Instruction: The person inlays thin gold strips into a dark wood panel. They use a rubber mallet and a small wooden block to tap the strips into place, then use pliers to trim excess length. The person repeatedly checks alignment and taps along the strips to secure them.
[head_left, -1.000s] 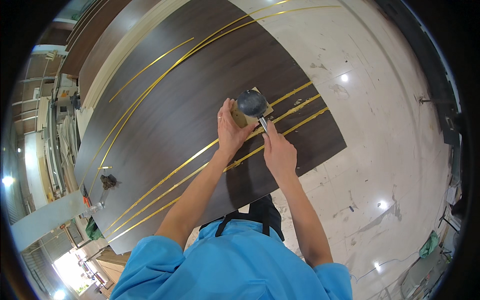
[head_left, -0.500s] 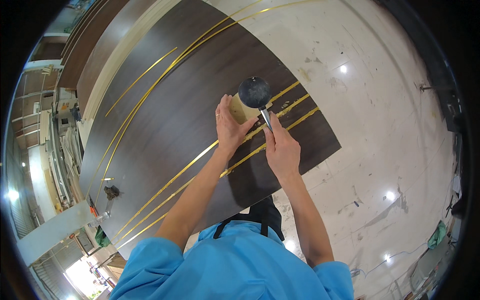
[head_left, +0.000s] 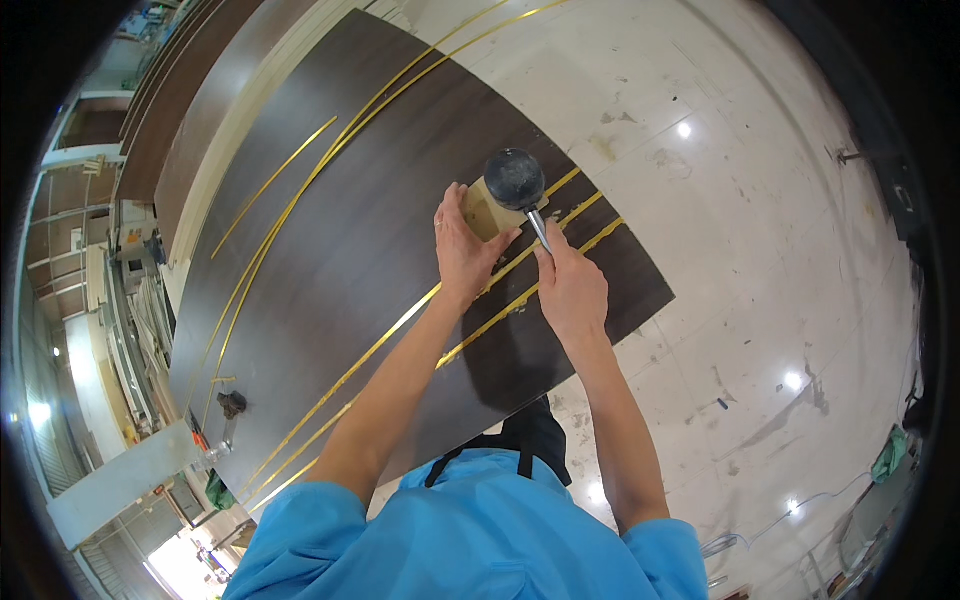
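Observation:
My right hand [head_left: 573,290] is closed around the metal shaft of a mallet with a round black head [head_left: 515,178]. The head covers part of a flat, light wooden block [head_left: 482,210], and whether the two touch I cannot tell. Fingers and thumb of my left hand [head_left: 464,250] grip the block's near left side. Under the block lies a dark brown board [head_left: 330,270], crossed by several gold strips [head_left: 400,326] running diagonally. Crumbly yellow glue [head_left: 604,233] shows along the strips near the board's right end.
Long loose gold trim strips [head_left: 290,205] curve over the board's far side and past its edge. A dark lump [head_left: 231,404] sits by the left end. More boards [head_left: 200,150] stand at far left. Pale, stained floor [head_left: 760,250] stretches to the right.
The board and its strips appear slightly shifted and turned in the view. The mallet head sits a little further right, over the block. Both hands keep their hold.

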